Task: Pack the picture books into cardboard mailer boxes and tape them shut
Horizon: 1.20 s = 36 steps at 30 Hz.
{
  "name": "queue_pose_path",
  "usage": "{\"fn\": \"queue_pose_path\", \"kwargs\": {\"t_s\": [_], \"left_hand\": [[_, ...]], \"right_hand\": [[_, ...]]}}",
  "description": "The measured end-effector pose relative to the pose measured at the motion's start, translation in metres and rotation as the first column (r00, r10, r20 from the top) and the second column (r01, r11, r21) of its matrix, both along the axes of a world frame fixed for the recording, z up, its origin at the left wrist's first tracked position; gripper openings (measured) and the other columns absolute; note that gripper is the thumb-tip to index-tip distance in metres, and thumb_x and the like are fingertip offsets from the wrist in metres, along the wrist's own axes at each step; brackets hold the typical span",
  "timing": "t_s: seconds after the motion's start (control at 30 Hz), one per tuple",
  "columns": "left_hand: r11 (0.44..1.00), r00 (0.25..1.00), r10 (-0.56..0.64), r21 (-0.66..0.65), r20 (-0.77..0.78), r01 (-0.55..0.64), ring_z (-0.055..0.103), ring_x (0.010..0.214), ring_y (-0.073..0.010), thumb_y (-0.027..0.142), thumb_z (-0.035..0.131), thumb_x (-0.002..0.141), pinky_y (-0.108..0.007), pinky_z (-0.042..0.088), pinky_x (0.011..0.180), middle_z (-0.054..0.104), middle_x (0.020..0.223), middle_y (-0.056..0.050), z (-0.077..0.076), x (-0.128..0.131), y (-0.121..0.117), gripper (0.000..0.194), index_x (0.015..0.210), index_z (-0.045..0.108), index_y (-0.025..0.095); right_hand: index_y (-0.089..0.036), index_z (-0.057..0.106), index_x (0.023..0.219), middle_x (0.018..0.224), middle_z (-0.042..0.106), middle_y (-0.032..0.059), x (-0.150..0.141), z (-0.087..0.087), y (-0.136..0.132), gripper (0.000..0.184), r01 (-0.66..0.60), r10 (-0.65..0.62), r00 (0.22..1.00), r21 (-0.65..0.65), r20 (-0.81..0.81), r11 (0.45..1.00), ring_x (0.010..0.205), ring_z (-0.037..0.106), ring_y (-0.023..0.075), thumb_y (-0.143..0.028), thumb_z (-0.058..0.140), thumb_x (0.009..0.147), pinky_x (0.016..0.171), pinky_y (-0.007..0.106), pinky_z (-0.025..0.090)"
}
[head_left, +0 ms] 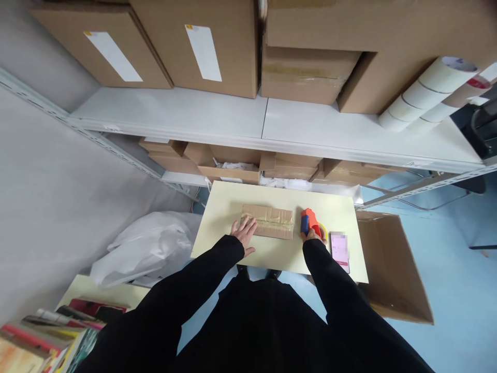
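Observation:
A small cardboard box lies on the cream table, with clear tape running along its top seam. My left hand rests on the box's left end, fingers spread. To the right of the box, my right hand is wrapped round an orange and blue tape dispenser. A roll of yellowish tape shows at the dispenser's right side. My palm and sleeve hide part of its handle. Dispenser and box are apart.
A phone with a lit screen lies right of my right hand. A large open carton stands on the floor beside the table. Ahead, a metal shelf holds cartons and stacked tape rolls. Left are a white plastic bag and books.

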State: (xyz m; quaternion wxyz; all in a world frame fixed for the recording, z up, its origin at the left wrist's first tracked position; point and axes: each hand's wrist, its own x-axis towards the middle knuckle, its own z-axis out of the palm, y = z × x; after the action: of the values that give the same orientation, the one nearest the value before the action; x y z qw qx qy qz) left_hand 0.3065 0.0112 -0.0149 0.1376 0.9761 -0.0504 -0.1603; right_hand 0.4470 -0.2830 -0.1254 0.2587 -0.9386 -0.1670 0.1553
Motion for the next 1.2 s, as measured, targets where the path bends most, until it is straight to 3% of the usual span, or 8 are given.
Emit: {"fn": "queue_pose_path", "kwargs": {"t_s": [0.2,0.4,0.63,0.87,0.97,1.03,1.1,1.2], "left_hand": [[0.999,1.0,0.017,-0.028,0.014,-0.017,0.004,0.132,-0.0311,0.045,0.06,0.064,-0.058,0.008,0.1,0.016,0.144,-0.012,-0.002,-0.001,0.001,0.088,0.137,0.018,0.017],[0.999,1.0,-0.009,-0.053,0.03,0.01,0.007,0.131,-0.0311,0.043,0.062,0.063,-0.056,0.009,0.1,0.016,0.144,-0.011,-0.004,-0.002,0.007,0.087,0.136,0.019,0.02],[0.996,1.0,-0.006,-0.094,0.007,0.007,0.016,0.129,-0.0307,0.042,0.065,0.059,-0.056,0.013,0.099,0.024,0.142,-0.01,0.0,0.006,0.014,0.085,0.133,0.028,0.021],[0.957,0.993,0.12,-0.268,0.017,-0.111,0.028,0.125,-0.0303,0.032,0.069,0.056,-0.057,0.013,0.1,0.037,0.137,-0.006,0.001,0.01,0.018,0.071,0.122,0.044,0.025],[0.759,0.913,0.397,-0.526,-0.094,-0.384,0.043,0.115,-0.0272,0.036,0.058,0.068,-0.049,0.024,0.1,0.052,0.123,-0.006,0.004,0.024,0.019,0.046,0.112,0.054,0.022],[0.421,0.772,0.554,-0.695,-0.312,-0.583,0.054,0.104,-0.0238,0.043,0.043,0.079,-0.042,0.038,0.09,0.056,0.117,-0.008,0.007,0.038,0.019,0.042,0.113,0.052,0.02],[0.089,0.646,0.544,-0.729,-0.534,-0.678,0.059,0.095,-0.0203,0.047,0.041,0.081,-0.034,0.046,0.077,0.056,0.116,-0.009,0.01,0.053,0.018,0.045,0.116,0.048,0.019],[-0.116,0.587,0.392,-0.671,-0.708,-0.732,0.063,0.078,-0.0147,0.045,0.056,0.074,-0.025,0.047,0.065,0.063,0.102,-0.007,0.013,0.071,0.015,0.042,0.108,0.051,0.02]], "right_hand": [[-0.018,0.052,0.089,0.066,0.056,0.0041,0.019,0.071,-0.02,0.032,0.22,-0.226,0.974,0.204,0.005,0.954,0.066,0.055,0.0219,-0.043,0.041,0.071,0.059,0.034,0.044],[-0.019,0.048,0.06,0.046,0.041,-0.0007,0.036,0.149,0.011,0.022,0.083,0.017,0.986,0.573,-0.168,0.816,0.045,0.038,0.0129,-0.041,0.047,0.06,0.043,0.027,0.031],[-0.016,0.047,0.047,0.041,0.033,-0.0046,0.037,0.144,0.087,0.043,-0.112,0.327,0.883,0.526,-0.337,0.843,0.04,0.028,0.0062,-0.056,0.056,0.061,0.04,0.022,0.021],[-0.014,0.05,0.048,0.041,0.035,-0.0047,0.041,0.129,0.09,0.043,-0.114,0.313,0.881,0.483,-0.354,0.868,0.04,0.029,0.0058,-0.055,0.058,0.061,0.04,0.022,0.02],[-0.015,0.049,0.046,0.04,0.034,-0.0048,0.044,0.127,0.087,0.044,-0.113,0.319,0.87,0.477,-0.376,0.871,0.04,0.028,0.0058,-0.055,0.059,0.06,0.039,0.022,0.02],[-0.015,0.048,0.045,0.04,0.033,-0.0049,0.044,0.127,0.088,0.044,-0.122,0.326,0.872,0.482,-0.366,0.868,0.04,0.027,0.0058,-0.055,0.059,0.06,0.039,0.022,0.019],[-0.015,0.048,0.045,0.041,0.033,-0.0046,0.043,0.128,0.089,0.044,-0.129,0.329,0.877,0.488,-0.351,0.864,0.04,0.027,0.0059,-0.055,0.059,0.06,0.039,0.022,0.019],[-0.015,0.048,0.045,0.042,0.034,-0.0041,0.043,0.13,0.09,0.045,-0.138,0.335,0.877,0.486,-0.345,0.863,0.041,0.028,0.0062,-0.056,0.058,0.06,0.04,0.023,0.02]]}}
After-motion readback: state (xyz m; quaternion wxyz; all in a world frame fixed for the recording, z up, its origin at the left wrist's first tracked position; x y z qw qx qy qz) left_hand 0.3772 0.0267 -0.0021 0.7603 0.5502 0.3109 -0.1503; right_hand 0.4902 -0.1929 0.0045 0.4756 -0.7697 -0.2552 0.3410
